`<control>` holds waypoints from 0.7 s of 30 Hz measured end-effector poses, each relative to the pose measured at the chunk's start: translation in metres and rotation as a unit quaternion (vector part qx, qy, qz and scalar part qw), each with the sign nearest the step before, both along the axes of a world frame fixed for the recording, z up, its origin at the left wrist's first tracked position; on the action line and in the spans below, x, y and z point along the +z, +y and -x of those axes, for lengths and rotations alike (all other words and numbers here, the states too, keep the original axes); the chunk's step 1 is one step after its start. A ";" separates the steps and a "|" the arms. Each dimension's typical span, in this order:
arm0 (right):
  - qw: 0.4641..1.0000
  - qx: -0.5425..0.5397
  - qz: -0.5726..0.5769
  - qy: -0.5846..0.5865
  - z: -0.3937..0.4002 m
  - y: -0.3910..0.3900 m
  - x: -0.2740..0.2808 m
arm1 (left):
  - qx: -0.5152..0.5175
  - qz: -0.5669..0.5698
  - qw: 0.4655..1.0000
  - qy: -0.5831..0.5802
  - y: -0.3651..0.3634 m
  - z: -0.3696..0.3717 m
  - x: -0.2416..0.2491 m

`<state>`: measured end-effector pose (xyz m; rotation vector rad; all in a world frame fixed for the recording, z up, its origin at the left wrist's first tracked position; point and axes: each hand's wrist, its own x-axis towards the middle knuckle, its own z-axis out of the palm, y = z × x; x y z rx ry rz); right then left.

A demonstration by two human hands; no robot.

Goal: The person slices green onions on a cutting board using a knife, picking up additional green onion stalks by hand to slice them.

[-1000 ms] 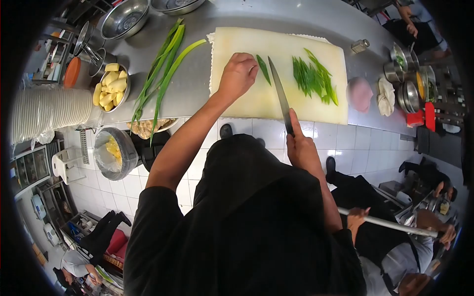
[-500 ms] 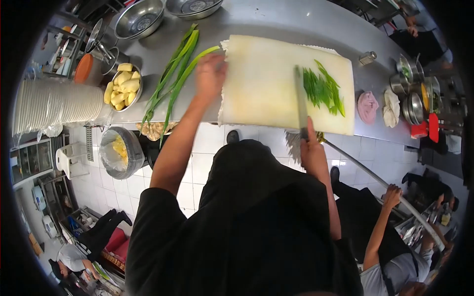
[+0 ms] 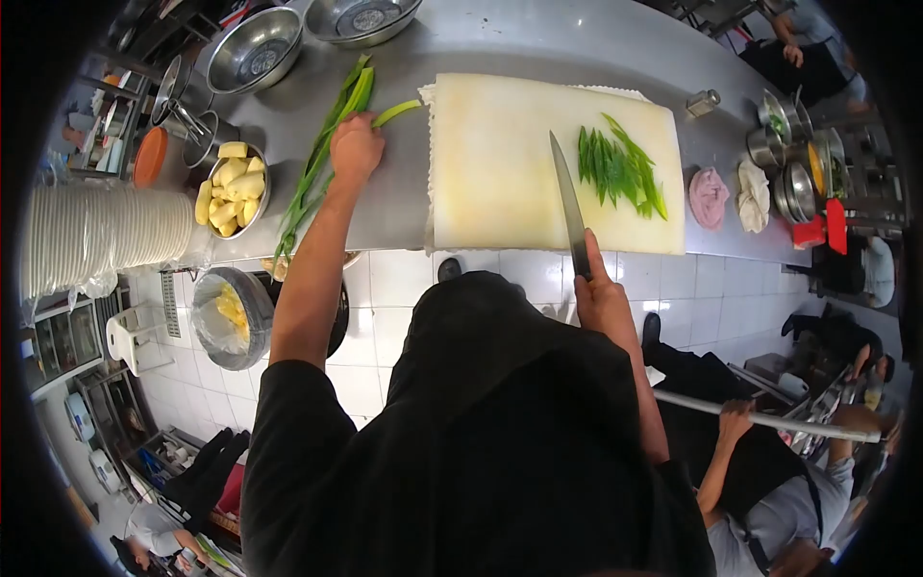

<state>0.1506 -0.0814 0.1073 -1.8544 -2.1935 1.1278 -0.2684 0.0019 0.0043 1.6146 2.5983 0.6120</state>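
My left hand [image 3: 356, 147] is closed over long green onion stalks [image 3: 312, 183] lying on the steel counter, left of the cutting board. Its fingertips are partly hidden. One stalk sticks out to the right of the hand towards the board's edge. My right hand [image 3: 604, 304] grips a knife [image 3: 568, 197] by its handle, at the near edge of the white cutting board [image 3: 495, 163]. The blade points away from me across the board. Right of the blade lie sliced green onion pieces [image 3: 615, 165], cut long and slanted.
A bowl of peeled yellowish vegetables [image 3: 231, 192], a stack of wrapped plates [image 3: 106, 236] and metal bowls [image 3: 255, 50] stand on the left. Cloths [image 3: 709, 197] lie right of the board. A lined bin [image 3: 233, 317] is below the counter. A person holds a pole [image 3: 769, 418] at right.
My left hand has moved left from the board's edge onto the green onion stalks. The knife has shifted left, away from the cut pieces, and tilted. The other person's pole has swung lower.
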 end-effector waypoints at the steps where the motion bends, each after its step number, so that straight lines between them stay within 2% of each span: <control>1: 1.000 -0.002 0.006 -0.012 0.002 -0.001 0.000 | 0.010 -0.017 1.000 -0.005 0.000 -0.001 0.003; 2: 1.000 0.000 0.000 -0.009 0.002 -0.004 -0.001 | 0.019 -0.034 0.999 -0.010 -0.001 -0.002 0.005; 5: 1.000 -0.003 -0.012 -0.002 -0.002 -0.011 -0.009 | 0.020 -0.120 0.983 -0.134 -0.001 -0.007 0.031; 8: 1.000 -0.015 -0.008 0.006 -0.005 -0.011 -0.012 | -0.056 -0.165 0.968 -0.182 0.004 -0.025 0.067; 11: 0.999 -0.022 -0.035 0.005 -0.010 -0.004 -0.018 | -0.209 -0.176 0.945 -0.178 0.018 -0.058 0.065; 15: 0.996 -0.004 -0.088 -0.032 -0.019 0.007 -0.024 | -0.377 -0.096 0.905 -0.171 0.025 -0.127 0.070; 18: 0.996 -0.007 -0.073 -0.048 -0.016 0.007 -0.013 | -0.463 -0.008 0.883 -0.080 0.036 -0.153 0.054; 21: 0.997 -0.005 -0.064 -0.047 -0.016 0.006 -0.011 | -0.459 0.012 0.888 -0.016 0.039 -0.158 0.032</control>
